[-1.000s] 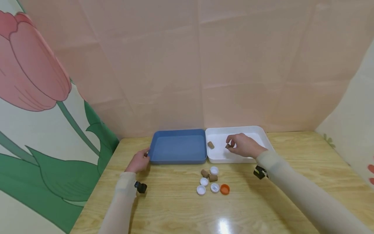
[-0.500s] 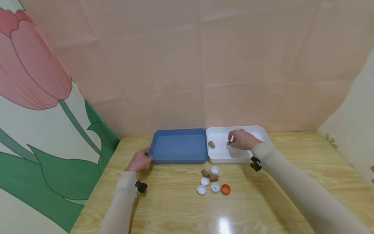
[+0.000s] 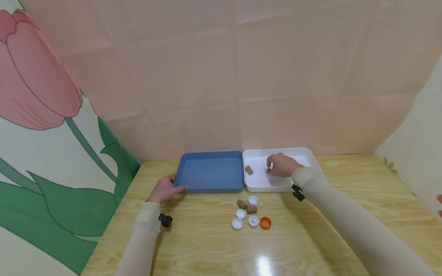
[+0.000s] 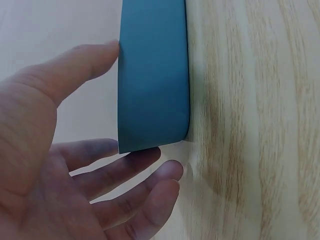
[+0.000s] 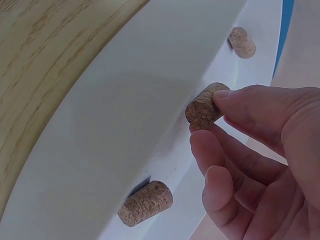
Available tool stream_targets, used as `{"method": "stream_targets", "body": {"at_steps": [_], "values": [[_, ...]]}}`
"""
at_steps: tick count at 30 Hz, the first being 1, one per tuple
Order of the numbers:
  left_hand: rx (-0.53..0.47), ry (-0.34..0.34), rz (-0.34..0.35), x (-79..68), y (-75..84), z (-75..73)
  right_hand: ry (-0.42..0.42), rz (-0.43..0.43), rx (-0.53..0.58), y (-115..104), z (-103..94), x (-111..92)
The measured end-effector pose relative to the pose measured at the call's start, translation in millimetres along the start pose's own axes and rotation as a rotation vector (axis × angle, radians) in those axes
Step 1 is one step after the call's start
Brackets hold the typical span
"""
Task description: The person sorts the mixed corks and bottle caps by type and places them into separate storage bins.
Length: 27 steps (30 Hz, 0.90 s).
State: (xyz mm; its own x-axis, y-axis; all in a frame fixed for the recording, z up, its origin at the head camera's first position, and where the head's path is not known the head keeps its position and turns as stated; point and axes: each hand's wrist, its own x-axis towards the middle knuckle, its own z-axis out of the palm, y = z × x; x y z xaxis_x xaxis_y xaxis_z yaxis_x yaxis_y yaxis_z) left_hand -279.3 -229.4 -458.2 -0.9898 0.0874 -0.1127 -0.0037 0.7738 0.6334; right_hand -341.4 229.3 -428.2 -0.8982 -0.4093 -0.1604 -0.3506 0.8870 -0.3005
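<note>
Trays (image 3: pixel 208 171) stand abreast — caps (image 3: pixel 253 221), corks (image 3: pixel 251 209) before them.

- one blue tray (image 3: pixel 208 172)
- one white tray (image 3: pixel 266 189)
- five corks (image 3: pixel 251 209): two on the surface (image 3: pixel 200 230), two in the white tray, one held
- four white bottle caps (image 3: pixel 237 223)
- one orange bottle cap (image 3: pixel 265 223)

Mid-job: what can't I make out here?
Head: one loose cork, visible from right wrist, hidden by right hand or sleeve.
Head: whatever is inside the white cap beside the orange cap, too small.
Left wrist: the floor of the blue tray, hidden by its wall.
</note>
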Motion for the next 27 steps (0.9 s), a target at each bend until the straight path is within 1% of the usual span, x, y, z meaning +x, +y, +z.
{"method": "stream_targets", "body": {"at_steps": [8,13,21,27], "values": [[-0.015,0.002,-0.013,-0.4,1.5,-1.1,-0.041,0.045,-0.018,0.7,2.7,3.6],[-0.024,0.004,-0.008,-0.8,0.8,-0.5,-0.040,0.048,-0.035,3.6,5.5,3.6],[-0.091,0.008,-0.024,2.4,1.3,1.2,-0.049,0.064,-0.002,1.0,4.4,0.0],[-0.086,0.011,-0.026,3.0,1.8,1.2,-0.072,0.098,0.018,-2.1,1.9,-1.5]]}}
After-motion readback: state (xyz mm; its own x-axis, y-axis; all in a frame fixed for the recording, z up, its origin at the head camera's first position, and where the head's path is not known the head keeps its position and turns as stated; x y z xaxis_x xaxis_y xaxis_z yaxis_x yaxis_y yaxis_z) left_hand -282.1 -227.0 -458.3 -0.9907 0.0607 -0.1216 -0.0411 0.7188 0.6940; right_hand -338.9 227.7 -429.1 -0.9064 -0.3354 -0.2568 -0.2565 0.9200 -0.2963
